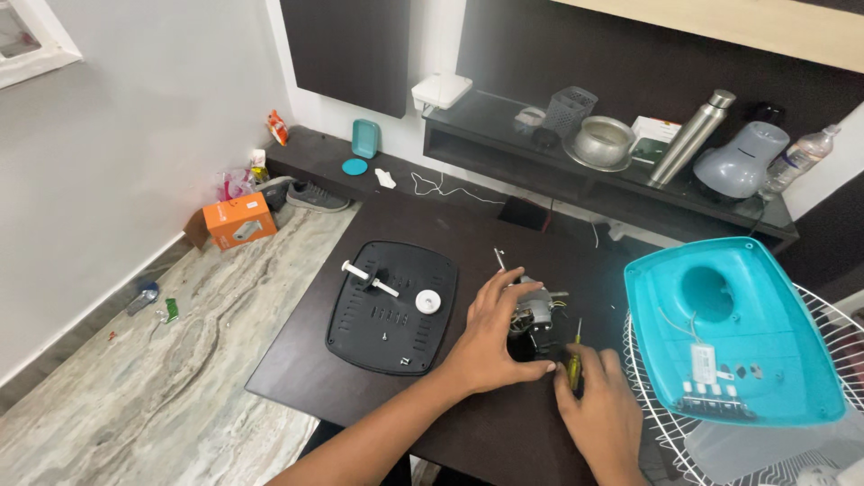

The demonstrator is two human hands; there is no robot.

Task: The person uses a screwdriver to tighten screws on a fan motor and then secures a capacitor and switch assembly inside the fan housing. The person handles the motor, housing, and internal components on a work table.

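Left hand [493, 337] grip clamped on fan motor [533, 315] on dark surface [342, 378]; right hand [601, 409] grip closed on screwdriver [574, 358], shaft upright, tip just right of motor.

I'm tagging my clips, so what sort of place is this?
Probably a room at home, used for a fan repair: shoes on the marble floor, a steel bottle and pot on a wall shelf, a fan motor on the table.

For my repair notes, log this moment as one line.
left hand: gripping fan motor | right hand: holding yellow-handled screwdriver at motor | black base plate: left | teal housing: right
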